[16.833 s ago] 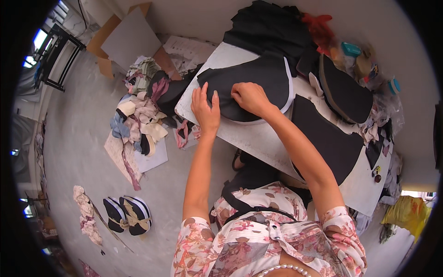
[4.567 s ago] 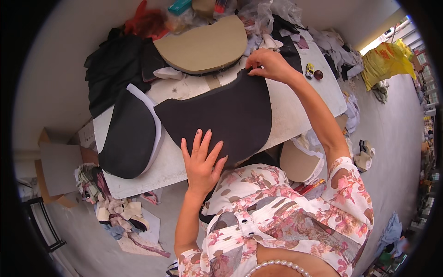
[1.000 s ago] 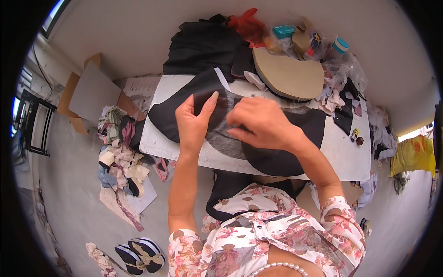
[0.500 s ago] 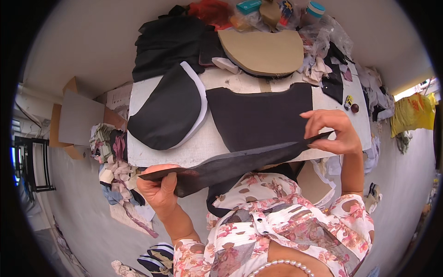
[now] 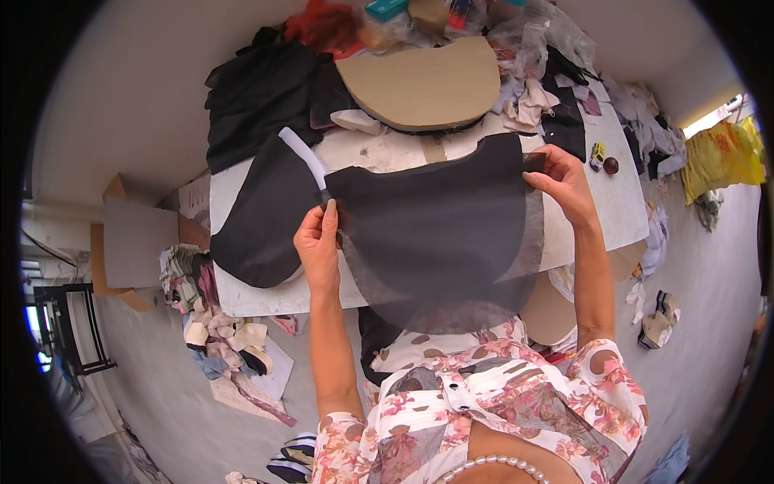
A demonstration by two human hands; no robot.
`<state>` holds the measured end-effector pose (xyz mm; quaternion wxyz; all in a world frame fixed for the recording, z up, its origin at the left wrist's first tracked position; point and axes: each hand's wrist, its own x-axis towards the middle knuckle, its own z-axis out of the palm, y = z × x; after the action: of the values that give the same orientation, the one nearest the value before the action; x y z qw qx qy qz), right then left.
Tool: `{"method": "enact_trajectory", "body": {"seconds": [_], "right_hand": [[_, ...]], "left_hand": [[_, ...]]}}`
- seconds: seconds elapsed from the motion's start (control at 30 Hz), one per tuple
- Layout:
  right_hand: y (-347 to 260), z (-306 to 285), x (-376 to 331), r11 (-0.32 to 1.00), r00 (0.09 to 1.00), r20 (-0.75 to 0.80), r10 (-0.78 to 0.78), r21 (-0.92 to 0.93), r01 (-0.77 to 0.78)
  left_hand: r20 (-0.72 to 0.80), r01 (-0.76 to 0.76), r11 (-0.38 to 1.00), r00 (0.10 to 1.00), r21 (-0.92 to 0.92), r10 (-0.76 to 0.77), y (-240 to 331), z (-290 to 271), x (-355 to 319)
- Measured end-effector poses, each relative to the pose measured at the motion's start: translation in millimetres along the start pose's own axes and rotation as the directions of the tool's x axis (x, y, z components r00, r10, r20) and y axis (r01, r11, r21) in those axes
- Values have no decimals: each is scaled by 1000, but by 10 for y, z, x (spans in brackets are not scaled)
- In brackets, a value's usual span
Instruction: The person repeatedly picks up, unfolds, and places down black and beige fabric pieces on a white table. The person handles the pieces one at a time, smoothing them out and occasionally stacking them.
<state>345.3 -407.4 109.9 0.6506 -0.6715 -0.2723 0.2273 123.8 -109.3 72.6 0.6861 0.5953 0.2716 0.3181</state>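
Observation:
Between my two raised hands, a sheer black fabric piece point(image 5: 439, 310) is spread by its far corners, its rounded near edge hanging past the table edge. My left hand point(image 5: 319, 242) pinches the left corner between thumb and fingers. At the right corner, my right hand point(image 5: 563, 181) has the same kind of pinch. Through the sheer cloth shows an opaque black fabric piece point(image 5: 501, 149) of similar outline on the table. Left of it lie black half-round pieces point(image 5: 254, 218) with a white layer point(image 5: 302, 158) showing along one edge.
The white table point(image 5: 601, 218) carries a cardboard half-round pattern point(image 5: 423, 81), folded black cloth point(image 5: 262, 101), plastic bags point(image 5: 536, 32) and a toy car point(image 5: 597, 156). Fabric scraps point(image 5: 214, 319) and an open cardboard box point(image 5: 141, 242) are at the left. A yellow bag point(image 5: 721, 161) hangs at the right.
Both hands have moved away toward the far side of the table, the left also rightward. The sheer fabric, a folded-looking strip before, now hangs spread over the black piece.

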Motion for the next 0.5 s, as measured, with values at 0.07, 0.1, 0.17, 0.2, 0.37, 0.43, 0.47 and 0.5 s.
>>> {"method": "enact_trajectory", "body": {"seconds": [0.07,0.1,0.17,0.2,0.37,0.43,0.47,0.5], "right_hand": [[84,2,69,999,999,-41,31,17,-30],[125,-1,109,999,997,-61,47,24,-45],[201,-21,188,999,997,-74,26,-30,-28],[194,-21,218,996,996,-80,31,-77,-37],[278,21,360,972,990,-116,-84,-228,55],[307,48,386,945,980,-147,-132,-317,79],[329,58,392,927,976,-155,-153,-365,87],[340,69,395,907,972,-159,-172,-411,93]], "left_hand": [[-23,-66,992,997,112,68,-59,41,50],[-32,-97,981,994,166,104,-90,66,69],[-66,-118,938,987,325,147,-122,73,126],[-80,-126,907,982,402,172,-134,73,158],[-109,-130,843,970,522,217,-191,81,263],[-107,-126,820,969,559,221,-190,97,274],[-106,-126,813,969,569,224,-175,110,272],[-107,-124,806,968,579,226,-164,116,266]]}}
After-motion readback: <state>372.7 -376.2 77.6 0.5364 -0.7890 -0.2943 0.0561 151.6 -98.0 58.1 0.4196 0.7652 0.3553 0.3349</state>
